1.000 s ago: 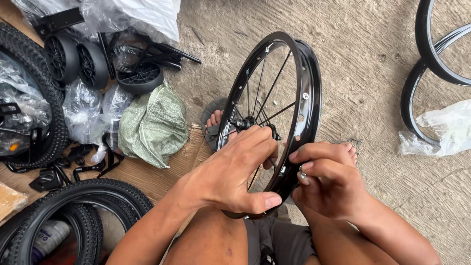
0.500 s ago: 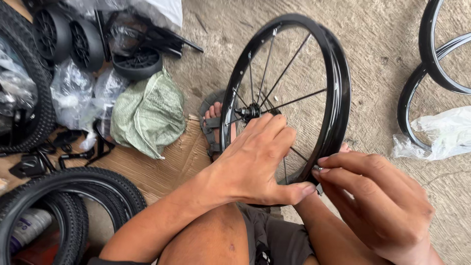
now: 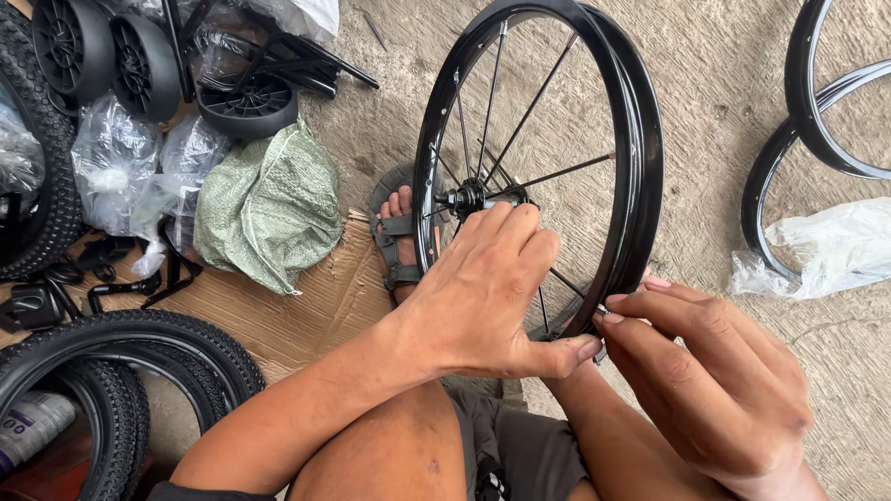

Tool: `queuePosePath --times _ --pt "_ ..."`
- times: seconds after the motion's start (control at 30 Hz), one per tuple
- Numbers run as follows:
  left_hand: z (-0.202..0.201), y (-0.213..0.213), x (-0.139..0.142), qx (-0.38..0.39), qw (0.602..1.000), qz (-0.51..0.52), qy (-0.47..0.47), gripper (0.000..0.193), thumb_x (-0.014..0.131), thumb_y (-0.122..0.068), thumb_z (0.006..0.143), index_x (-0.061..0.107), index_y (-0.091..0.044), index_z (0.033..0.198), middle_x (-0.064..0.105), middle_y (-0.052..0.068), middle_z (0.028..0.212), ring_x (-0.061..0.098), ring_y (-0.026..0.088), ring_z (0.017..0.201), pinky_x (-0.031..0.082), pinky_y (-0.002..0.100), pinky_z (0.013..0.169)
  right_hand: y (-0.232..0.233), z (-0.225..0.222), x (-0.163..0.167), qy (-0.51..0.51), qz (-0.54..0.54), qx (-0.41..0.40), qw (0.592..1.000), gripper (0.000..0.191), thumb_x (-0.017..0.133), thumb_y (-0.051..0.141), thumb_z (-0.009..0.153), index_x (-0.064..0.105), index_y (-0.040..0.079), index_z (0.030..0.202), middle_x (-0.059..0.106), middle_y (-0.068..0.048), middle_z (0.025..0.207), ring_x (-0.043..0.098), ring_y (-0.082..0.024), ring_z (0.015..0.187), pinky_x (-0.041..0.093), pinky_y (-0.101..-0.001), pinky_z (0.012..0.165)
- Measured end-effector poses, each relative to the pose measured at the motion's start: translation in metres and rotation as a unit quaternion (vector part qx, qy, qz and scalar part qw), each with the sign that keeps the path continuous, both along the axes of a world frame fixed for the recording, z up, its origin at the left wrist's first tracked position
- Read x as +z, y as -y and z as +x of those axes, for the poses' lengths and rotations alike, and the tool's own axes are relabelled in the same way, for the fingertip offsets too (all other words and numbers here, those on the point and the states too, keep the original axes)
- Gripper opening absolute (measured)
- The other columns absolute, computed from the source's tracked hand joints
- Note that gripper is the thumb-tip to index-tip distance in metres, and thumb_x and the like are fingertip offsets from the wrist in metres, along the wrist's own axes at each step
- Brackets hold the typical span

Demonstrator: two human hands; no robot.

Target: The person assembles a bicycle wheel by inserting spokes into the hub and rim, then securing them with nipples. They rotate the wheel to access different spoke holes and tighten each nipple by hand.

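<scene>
A black spoked bicycle rim (image 3: 640,167) stands upright on the concrete in front of me, its hub (image 3: 467,198) at the centre. My left hand (image 3: 487,297) lies over the spokes just below the hub, fingers curled on them and thumb stretched toward the rim's lower edge. My right hand (image 3: 715,376) pinches a small part at the rim's bottom right edge between thumb and fingertips; the part itself is mostly hidden. My sandalled foot (image 3: 397,237) rests behind the wheel.
A green woven sack (image 3: 269,204) lies on cardboard (image 3: 306,311) at left. Knobbly tyres (image 3: 121,371), clear bags of parts (image 3: 121,172) and small black plastic wheels (image 3: 102,60) crowd the left side. More black rims (image 3: 817,111) and a white plastic bag (image 3: 826,250) lie at right.
The view has closed in on the wheel. My left hand slid down from the hub over the spokes, and my right hand moved lower right along the rim edge.
</scene>
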State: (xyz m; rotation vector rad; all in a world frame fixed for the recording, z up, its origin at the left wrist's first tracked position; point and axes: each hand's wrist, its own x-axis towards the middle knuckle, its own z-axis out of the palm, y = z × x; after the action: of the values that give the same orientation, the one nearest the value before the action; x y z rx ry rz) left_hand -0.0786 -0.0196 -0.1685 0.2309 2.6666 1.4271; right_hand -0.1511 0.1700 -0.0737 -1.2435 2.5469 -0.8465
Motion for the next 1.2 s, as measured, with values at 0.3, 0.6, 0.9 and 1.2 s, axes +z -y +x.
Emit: queuePosePath --times 0.3,0.6,0.9,1.2 --pt "0.001 -0.001 -0.003 -0.003 1.0 -0.008 0.002 0.08 0.058 -0.079 0.083 0.053 0.0 0.096 0.045 0.015 0.101 0.048 0.03 0.095 0.042 0.045 0.086 0.001 0.001 -0.002 0.013 -0.002 -0.014 1.0 0.023 0.082 0.001 0.074 0.071 -0.003 0.095 0.071 -0.017 0.095 0.075 -0.03 0.093 0.061 -0.0376 0.078" --pt "0.004 -0.004 -0.007 -0.005 1.0 -0.017 0.006 0.082 0.053 -0.083 0.084 0.052 -0.001 0.092 0.044 0.013 0.098 0.046 0.027 0.093 0.041 0.044 0.086 -0.001 0.005 0.001 0.029 0.025 -0.026 0.999 0.024 0.081 -0.002 0.073 0.07 -0.005 0.095 0.072 -0.018 0.097 0.074 -0.032 0.094 0.061 -0.039 0.079" --pt "0.004 -0.004 -0.008 0.013 0.999 -0.034 -0.026 0.084 0.056 -0.082 0.084 0.056 0.001 0.1 0.044 0.015 0.103 0.047 0.029 0.099 0.042 0.046 0.091 -0.007 0.011 -0.006 0.0 0.039 -0.05 0.998 0.032 0.084 -0.003 0.072 0.076 0.003 0.102 0.069 -0.014 0.097 0.07 -0.025 0.087 0.062 -0.0401 0.086" --pt "0.005 -0.003 -0.009 0.009 0.999 -0.037 -0.007 0.086 0.055 -0.084 0.083 0.056 0.001 0.098 0.045 0.014 0.102 0.046 0.029 0.097 0.042 0.045 0.089 -0.012 0.008 -0.01 -0.066 0.073 -0.013 0.995 0.031 0.086 0.003 0.072 0.078 0.006 0.102 0.067 -0.009 0.095 0.063 -0.02 0.077 0.059 -0.0387 0.079"
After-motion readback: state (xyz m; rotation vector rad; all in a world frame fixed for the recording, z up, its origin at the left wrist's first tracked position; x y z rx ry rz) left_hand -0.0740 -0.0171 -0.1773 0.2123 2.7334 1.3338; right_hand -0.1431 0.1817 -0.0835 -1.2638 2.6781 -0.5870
